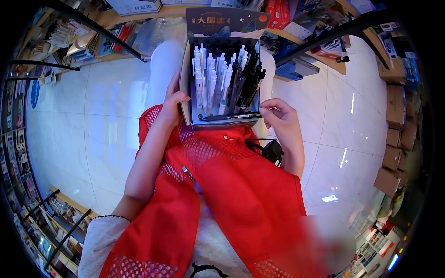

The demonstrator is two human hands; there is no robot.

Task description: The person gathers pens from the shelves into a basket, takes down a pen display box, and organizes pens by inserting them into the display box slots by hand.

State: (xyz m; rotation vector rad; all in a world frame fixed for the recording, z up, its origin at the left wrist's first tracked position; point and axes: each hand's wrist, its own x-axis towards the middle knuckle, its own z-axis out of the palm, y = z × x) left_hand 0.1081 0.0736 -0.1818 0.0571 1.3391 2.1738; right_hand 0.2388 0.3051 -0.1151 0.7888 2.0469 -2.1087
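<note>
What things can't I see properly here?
All in the head view:
- Fingertips of the left hand: behind the box.
- Some black pens: hidden by nearer ones.
- Writing on the pen in the right hand: too small.
- Part of the red vest: under a blur.

Left hand (173, 105) gripping pen box (184, 104)
</note>
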